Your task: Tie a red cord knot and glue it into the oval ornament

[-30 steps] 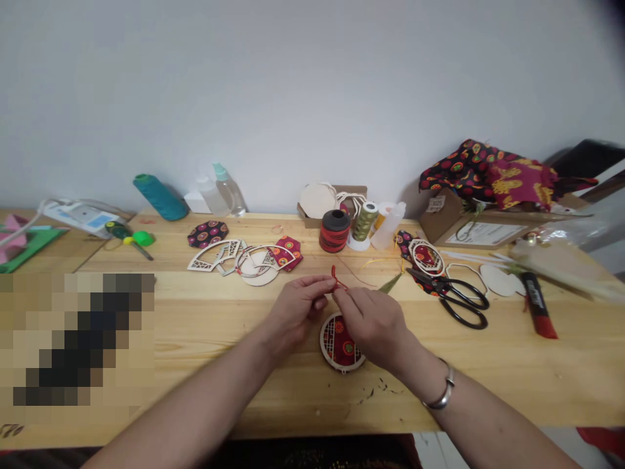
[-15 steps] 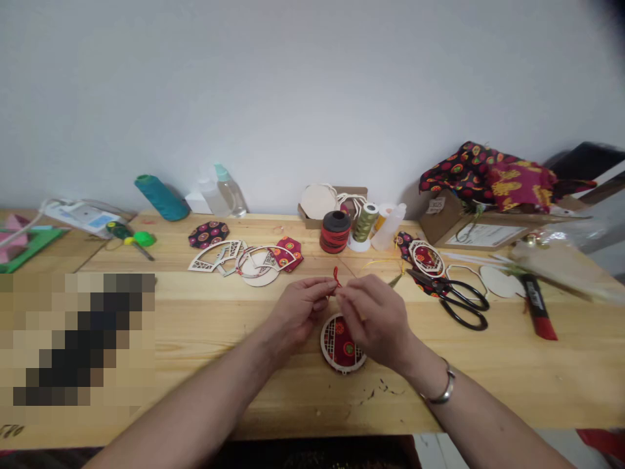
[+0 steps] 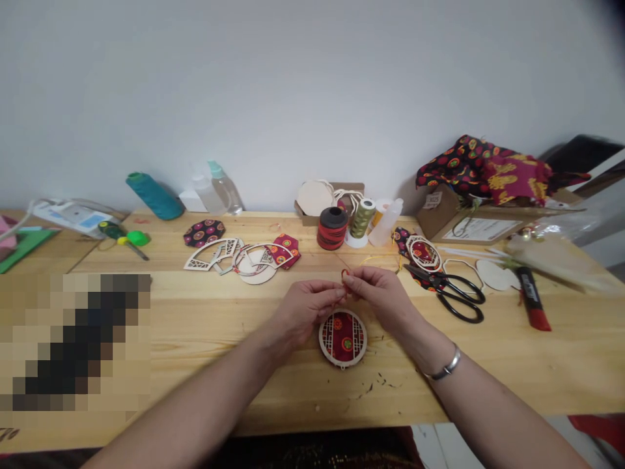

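Note:
My left hand (image 3: 306, 310) and my right hand (image 3: 381, 298) meet fingertip to fingertip over the wooden table (image 3: 205, 339), both pinched on a thin red cord (image 3: 345, 274) that loops up between them. Just below the fingers lies a round wooden ornament (image 3: 342, 339) with red patterned fabric behind a lattice frame. The cord seems to run down to its top edge. My right wrist wears a silver bangle (image 3: 443, 369).
Black scissors (image 3: 452, 294) lie to the right, beside an oval ornament (image 3: 422, 253) and a red-handled tool (image 3: 531, 298). Thread spools (image 3: 334, 228) and a cardboard box (image 3: 469, 225) with fabric stand behind. Fan-shaped wooden cutouts (image 3: 241, 256) lie at the back left. A blurred patch covers the left.
My right hand has slid up and to the right off the round ornament, which now shows in full. The red loop is smaller and tighter between my fingertips.

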Motion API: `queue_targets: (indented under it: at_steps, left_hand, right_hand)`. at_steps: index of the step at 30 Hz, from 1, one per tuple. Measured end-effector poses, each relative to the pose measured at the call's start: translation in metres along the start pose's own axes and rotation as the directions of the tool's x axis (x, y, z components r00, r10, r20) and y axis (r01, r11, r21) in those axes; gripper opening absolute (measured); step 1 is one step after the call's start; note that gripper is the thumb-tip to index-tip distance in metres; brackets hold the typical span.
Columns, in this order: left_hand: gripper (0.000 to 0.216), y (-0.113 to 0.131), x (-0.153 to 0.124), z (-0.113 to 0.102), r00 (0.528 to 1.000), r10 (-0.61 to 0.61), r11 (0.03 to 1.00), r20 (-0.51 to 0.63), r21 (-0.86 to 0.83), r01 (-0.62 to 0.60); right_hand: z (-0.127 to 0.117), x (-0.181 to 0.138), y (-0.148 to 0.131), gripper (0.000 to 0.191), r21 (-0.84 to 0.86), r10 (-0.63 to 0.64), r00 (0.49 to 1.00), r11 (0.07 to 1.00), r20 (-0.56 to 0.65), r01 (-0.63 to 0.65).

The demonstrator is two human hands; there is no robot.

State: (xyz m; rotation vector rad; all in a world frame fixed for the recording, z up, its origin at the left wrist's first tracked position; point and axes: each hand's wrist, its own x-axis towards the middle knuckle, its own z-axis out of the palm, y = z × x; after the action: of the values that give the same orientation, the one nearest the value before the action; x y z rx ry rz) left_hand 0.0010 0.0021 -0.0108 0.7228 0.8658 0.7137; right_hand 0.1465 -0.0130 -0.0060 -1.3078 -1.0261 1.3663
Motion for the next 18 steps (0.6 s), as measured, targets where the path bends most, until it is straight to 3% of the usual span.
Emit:
queue_targets:
  at_steps: [8, 18]
  left_hand:
    - [0.013, 0.0012, -0.0013, 0.0022, 1.0, -0.015, 1.0, -0.021, 0.003, 0.015]
    - [0.021, 0.0029, -0.0009, -0.0001, 0.999, -0.001, 0.999, -0.034, -0.052, 0.0]
  right_hand:
    - [-0.0019, 0.0017, 0.0026, 0.026, -0.016, -0.039, 0.999, 0.999, -0.001, 0.039]
    - [-0.0018, -0.0013, -0.0015, 0.036, 0.066, 0.103, 0.985, 0.991, 0.141, -0.113]
